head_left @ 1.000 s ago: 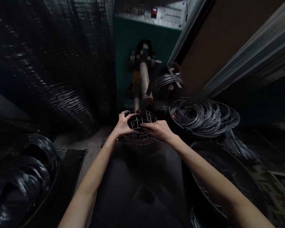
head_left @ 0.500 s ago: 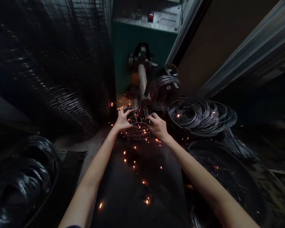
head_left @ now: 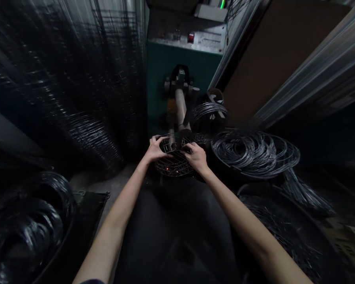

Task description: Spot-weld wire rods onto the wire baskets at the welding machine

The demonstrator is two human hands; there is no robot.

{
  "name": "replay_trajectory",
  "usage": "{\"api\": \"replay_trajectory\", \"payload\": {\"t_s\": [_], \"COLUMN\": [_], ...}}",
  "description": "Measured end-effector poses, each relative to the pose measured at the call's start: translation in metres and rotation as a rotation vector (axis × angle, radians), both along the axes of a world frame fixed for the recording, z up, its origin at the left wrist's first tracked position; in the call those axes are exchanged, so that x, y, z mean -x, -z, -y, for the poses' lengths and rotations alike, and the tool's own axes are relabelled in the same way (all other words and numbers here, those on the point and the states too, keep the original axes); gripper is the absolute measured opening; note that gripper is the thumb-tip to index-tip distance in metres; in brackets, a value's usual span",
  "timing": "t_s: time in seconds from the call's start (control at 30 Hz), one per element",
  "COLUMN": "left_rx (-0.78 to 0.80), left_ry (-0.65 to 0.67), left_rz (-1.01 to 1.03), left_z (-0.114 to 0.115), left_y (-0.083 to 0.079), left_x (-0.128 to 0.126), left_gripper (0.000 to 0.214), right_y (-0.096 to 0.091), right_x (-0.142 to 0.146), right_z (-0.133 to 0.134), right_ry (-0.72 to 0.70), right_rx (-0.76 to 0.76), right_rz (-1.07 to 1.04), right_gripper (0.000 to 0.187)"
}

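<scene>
A round wire-mesh basket [head_left: 174, 163] sits just below the metal arm [head_left: 180, 108] of a green machine [head_left: 177, 67]. My left hand [head_left: 154, 149] grips the basket's left rim with curled fingers. My right hand [head_left: 197, 155] grips its right rim the same way. The arm's lower end reaches down to the basket's top between my hands. A faint orange glow shows inside the mesh.
Loose wire rings [head_left: 254, 150] lie piled at the right, with a smaller bundle [head_left: 208, 114] beside the machine. Stacks of dark wire frames [head_left: 85, 130] lean at the left. A tub of coiled wire [head_left: 26, 225] stands at the lower left. A dark apron covers my lap.
Sparks flew from the basket half a second ago and have stopped now. Both hands have shifted slightly around the rim while keeping hold. The view has tilted down a little.
</scene>
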State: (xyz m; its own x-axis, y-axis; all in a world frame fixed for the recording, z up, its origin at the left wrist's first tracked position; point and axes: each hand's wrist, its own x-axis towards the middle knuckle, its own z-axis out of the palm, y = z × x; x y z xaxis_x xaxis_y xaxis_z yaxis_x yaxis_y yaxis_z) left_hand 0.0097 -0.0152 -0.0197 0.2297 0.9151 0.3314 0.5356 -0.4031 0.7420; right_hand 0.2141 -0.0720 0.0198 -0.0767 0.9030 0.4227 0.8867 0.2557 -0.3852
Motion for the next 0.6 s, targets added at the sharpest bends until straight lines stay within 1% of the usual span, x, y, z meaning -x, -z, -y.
{"api": "replay_trajectory", "payload": {"t_s": [0.1,0.2,0.27,0.33,0.4,0.47,0.5,0.53,0.6], "left_rx": [0.003,-0.018,-0.041,-0.056,-0.068,-0.081,-0.091,-0.104,-0.144], "left_ry": [0.01,0.022,0.022,0.015,0.006,-0.005,-0.001,0.012,0.052], "left_rz": [-0.011,-0.027,-0.04,-0.052,-0.063,-0.073,-0.079,-0.085,-0.103], "left_z": [-0.004,-0.004,-0.003,-0.003,-0.004,-0.009,-0.011,-0.013,-0.011], "left_y": [-0.001,-0.002,-0.001,0.0,0.001,-0.001,-0.002,-0.004,-0.007], "left_x": [0.0,0.001,0.001,0.0,-0.001,-0.002,-0.002,-0.001,0.002], "left_gripper": [0.09,0.089,0.087,0.087,0.087,0.089,0.092,0.095,0.104], "right_y": [0.0,-0.003,-0.008,-0.011,-0.011,-0.002,0.004,0.013,0.031], "right_x": [0.001,0.0,-0.006,-0.02,-0.046,-0.085,-0.108,-0.133,-0.18], "right_z": [-0.003,0.0,0.007,0.021,0.041,0.064,0.075,0.087,0.113], "right_ry": [0.021,0.022,0.019,0.005,-0.007,0.049,0.121,0.224,0.476], "right_rx": [0.025,0.033,0.019,0.001,-0.004,0.027,0.065,0.122,0.283], "right_rz": [-0.012,-0.067,-0.113,-0.155,-0.2,-0.257,-0.286,-0.302,-0.247], "right_gripper": [0.013,0.013,0.014,0.018,0.023,0.027,0.028,0.028,0.028]}}
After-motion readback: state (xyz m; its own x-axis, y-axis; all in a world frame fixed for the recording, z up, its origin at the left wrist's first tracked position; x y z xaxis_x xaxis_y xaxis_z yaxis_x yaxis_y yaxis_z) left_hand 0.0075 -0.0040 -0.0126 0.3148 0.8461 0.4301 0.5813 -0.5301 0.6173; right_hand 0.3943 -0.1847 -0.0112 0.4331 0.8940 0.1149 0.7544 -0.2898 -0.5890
